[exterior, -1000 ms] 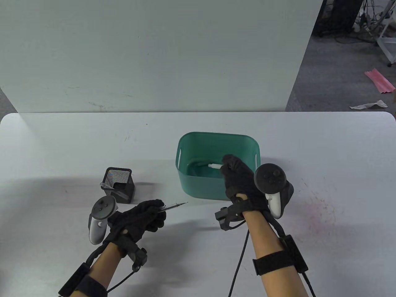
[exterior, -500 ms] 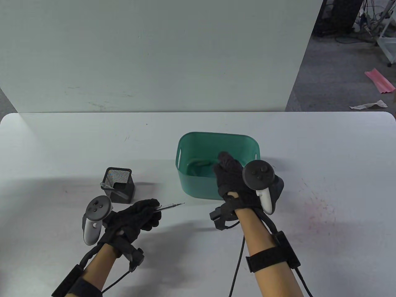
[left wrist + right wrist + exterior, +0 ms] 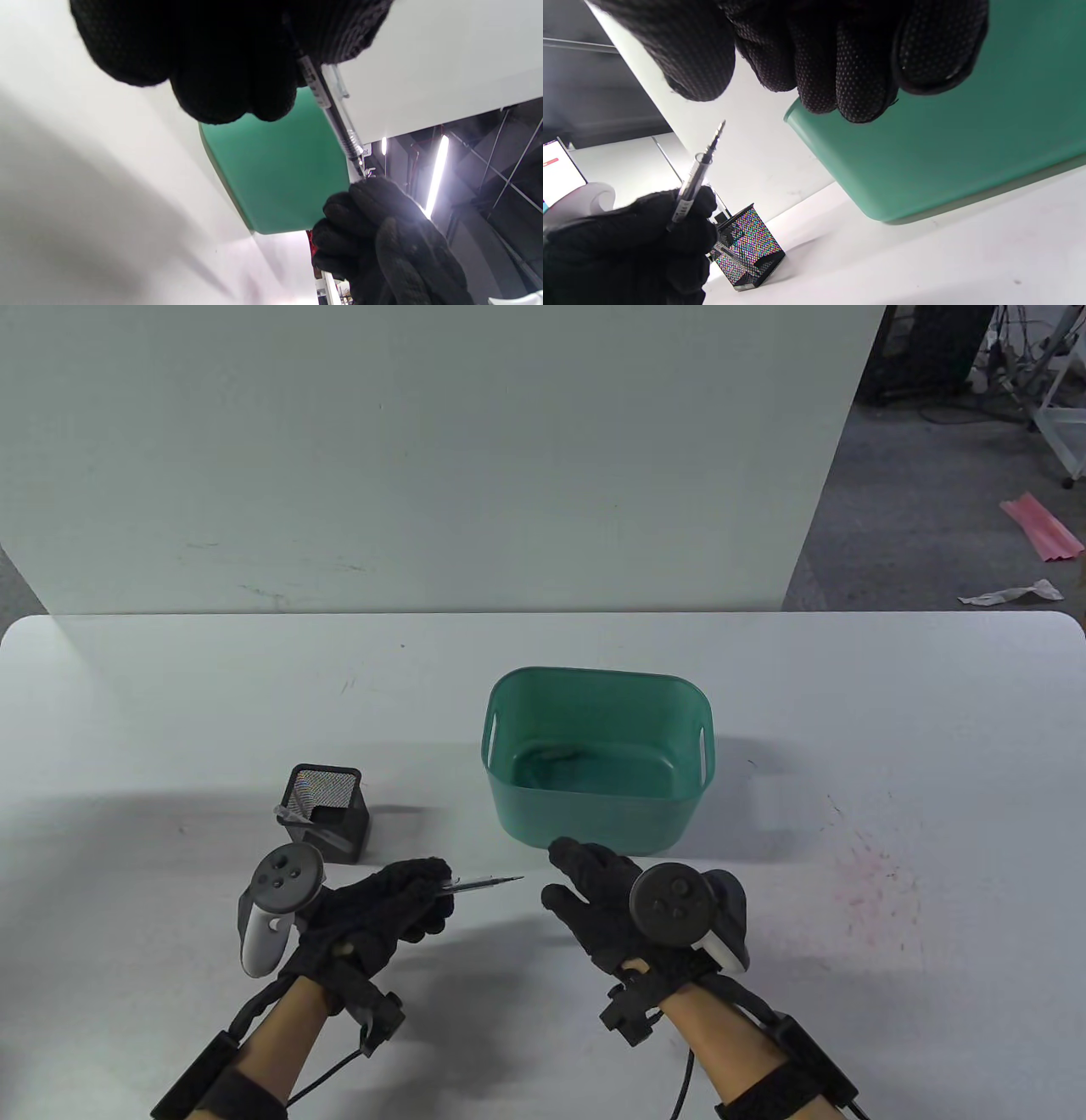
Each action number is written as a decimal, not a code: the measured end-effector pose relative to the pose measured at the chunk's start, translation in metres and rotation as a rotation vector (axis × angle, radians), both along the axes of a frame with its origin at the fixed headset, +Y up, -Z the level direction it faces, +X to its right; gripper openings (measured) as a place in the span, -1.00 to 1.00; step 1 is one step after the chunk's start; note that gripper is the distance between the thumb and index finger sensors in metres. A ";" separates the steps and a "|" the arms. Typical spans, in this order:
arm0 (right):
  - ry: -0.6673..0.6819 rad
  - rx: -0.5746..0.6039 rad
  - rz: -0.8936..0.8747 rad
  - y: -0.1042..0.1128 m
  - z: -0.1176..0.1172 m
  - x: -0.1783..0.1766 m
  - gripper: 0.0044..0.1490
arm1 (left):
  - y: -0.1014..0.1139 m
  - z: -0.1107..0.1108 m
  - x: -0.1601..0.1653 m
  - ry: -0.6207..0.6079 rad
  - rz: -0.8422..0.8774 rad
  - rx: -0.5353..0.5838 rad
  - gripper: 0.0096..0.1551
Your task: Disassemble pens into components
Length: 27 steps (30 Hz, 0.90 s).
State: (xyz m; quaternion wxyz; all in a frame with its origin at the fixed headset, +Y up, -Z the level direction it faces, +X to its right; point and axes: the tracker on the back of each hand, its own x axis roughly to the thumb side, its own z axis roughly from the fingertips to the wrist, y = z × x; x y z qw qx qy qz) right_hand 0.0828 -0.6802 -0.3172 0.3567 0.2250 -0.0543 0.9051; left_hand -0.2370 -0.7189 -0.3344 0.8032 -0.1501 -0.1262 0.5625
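I have the pen refill (image 3: 484,883) pinched in my left hand (image 3: 382,908), fingers curled round its back end, so the thin ink tube with its spring and metal tip points rightward above the tabletop (image 3: 848,712), toward my right hand (image 3: 594,899). That right hand holds nothing; its fingers are loosely extended and sit just beside the refill's tip, in front of the green plastic bin (image 3: 598,678). In the left wrist view the small spring (image 3: 351,146) sits near the tip end, right by the right hand's fingertips (image 3: 373,195). I judge the step in hand to be stripping this refill: the spring looks like the last piece to come off. The next move calls for a fine pinch on the spring or tip while my left hand keeps the tube steady, then a pull along its axis. The mesh pen holder (image 3: 327,813) stands left of the bin, with another pen part leaning in it.
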 end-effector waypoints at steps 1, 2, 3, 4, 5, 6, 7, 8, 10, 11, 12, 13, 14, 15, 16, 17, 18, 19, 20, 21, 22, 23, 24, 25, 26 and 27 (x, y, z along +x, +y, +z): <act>0.011 -0.010 -0.001 -0.003 0.000 -0.002 -0.27 | -0.001 0.000 0.003 -0.015 -0.011 0.002 -0.54; 0.022 -0.027 0.004 -0.004 0.000 -0.003 -0.27 | -0.001 0.001 0.004 -0.021 -0.016 0.002 -0.54; 0.032 -0.036 -0.004 -0.004 0.001 -0.004 -0.27 | -0.001 0.001 0.006 -0.030 -0.017 0.000 -0.54; 0.029 -0.028 -0.023 -0.004 0.003 -0.005 -0.28 | -0.001 0.001 0.009 -0.040 -0.019 -0.001 -0.54; 0.034 -0.025 -0.019 -0.004 0.004 -0.007 -0.28 | -0.002 0.002 0.011 -0.048 -0.017 -0.002 -0.54; 0.040 -0.029 -0.012 -0.004 0.004 -0.007 -0.28 | -0.002 0.002 0.012 -0.052 -0.014 -0.004 -0.54; 0.062 -0.047 0.010 -0.006 0.005 -0.009 -0.28 | -0.002 0.002 0.014 -0.056 -0.013 -0.007 -0.54; 0.075 -0.052 0.015 -0.007 0.006 -0.010 -0.28 | -0.003 0.002 0.015 -0.062 -0.020 -0.007 -0.54; 0.085 -0.058 0.010 -0.009 0.006 -0.011 -0.30 | -0.004 0.003 0.017 -0.068 -0.027 -0.008 -0.54; 0.084 -0.060 0.006 -0.010 0.007 -0.012 -0.32 | -0.004 0.004 0.018 -0.072 -0.029 -0.008 -0.54; 0.077 -0.055 -0.008 -0.011 0.007 -0.012 -0.34 | -0.004 0.004 0.019 -0.077 -0.030 -0.008 -0.54; 0.074 -0.052 -0.021 -0.011 0.008 -0.013 -0.36 | -0.004 0.004 0.019 -0.078 -0.030 -0.008 -0.54; 0.077 -0.056 -0.027 -0.011 0.008 -0.013 -0.37 | -0.004 0.005 0.019 -0.080 -0.029 -0.009 -0.54; 0.080 -0.056 -0.033 -0.012 0.008 -0.014 -0.41 | -0.004 0.005 0.020 -0.082 -0.028 -0.010 -0.54; 0.080 -0.051 -0.042 -0.012 0.008 -0.014 -0.43 | -0.005 0.005 0.020 -0.084 -0.029 -0.010 -0.54; 0.081 -0.048 -0.053 -0.012 0.008 -0.015 -0.44 | -0.005 0.005 0.020 -0.085 -0.030 -0.013 -0.54; 0.080 -0.050 -0.056 -0.012 0.008 -0.015 -0.47 | -0.005 0.005 0.021 -0.086 -0.031 -0.015 -0.54; 0.081 -0.051 -0.060 -0.012 0.008 -0.015 -0.49 | -0.005 0.005 0.021 -0.089 -0.033 -0.015 -0.54; 0.080 -0.054 -0.056 -0.012 0.008 -0.015 -0.50 | -0.005 0.005 0.021 -0.090 -0.034 -0.013 -0.54; 0.083 -0.056 -0.045 -0.012 0.008 -0.015 -0.50 | -0.005 0.005 0.021 -0.092 -0.033 -0.011 -0.54; 0.089 -0.057 -0.034 -0.012 0.007 -0.015 -0.50 | -0.004 0.005 0.021 -0.092 -0.038 -0.005 -0.54; 0.090 -0.069 -0.053 -0.012 0.007 -0.013 -0.50 | -0.004 0.005 0.021 -0.091 -0.044 -0.001 -0.54; 0.087 -0.083 -0.078 -0.013 0.006 -0.012 -0.50 | -0.004 0.004 0.020 -0.087 -0.043 -0.002 -0.54; 0.085 -0.093 -0.099 -0.012 0.005 -0.010 -0.50 | -0.004 0.004 0.018 -0.083 -0.039 -0.005 -0.54; 0.077 -0.102 -0.120 -0.012 0.005 -0.008 -0.50 | -0.004 0.003 0.016 -0.074 -0.037 -0.006 -0.54; 0.060 -0.102 -0.139 -0.010 0.003 -0.004 -0.50 | -0.004 0.002 0.013 -0.058 -0.037 -0.003 -0.54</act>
